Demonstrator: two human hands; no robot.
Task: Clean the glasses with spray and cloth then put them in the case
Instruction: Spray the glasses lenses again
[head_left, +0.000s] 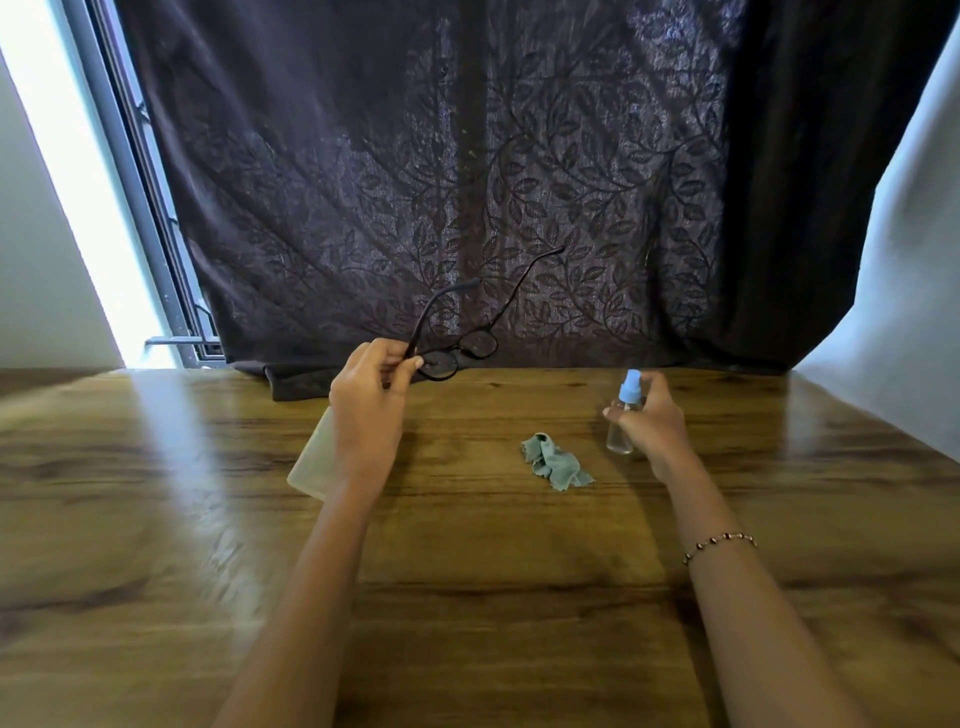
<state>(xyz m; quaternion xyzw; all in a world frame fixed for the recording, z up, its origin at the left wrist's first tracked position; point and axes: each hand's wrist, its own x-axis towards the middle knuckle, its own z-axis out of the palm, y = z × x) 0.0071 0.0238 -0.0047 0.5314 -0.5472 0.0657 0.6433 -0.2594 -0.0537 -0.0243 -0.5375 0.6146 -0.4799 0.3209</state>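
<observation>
My left hand (370, 400) holds dark-framed glasses (460, 353) by the left lens rim, lifted above the far side of the wooden table (467, 597), with both temples open and pointing up and away. My right hand (652, 421) grips a small clear spray bottle (623, 415) with a light blue nozzle, upright just over the table at the right. A crumpled grey-green cloth (556, 462) lies on the table between my two hands. A pale beige glasses case (314, 457) lies under my left wrist, partly hidden by it.
A dark leaf-patterned curtain (467, 182) hangs right behind the table's far edge, its hem resting on the wood. A bright window frame (150, 234) stands at the left and a white wall (909, 286) at the right. A beaded bracelet (719, 545) is on my right wrist.
</observation>
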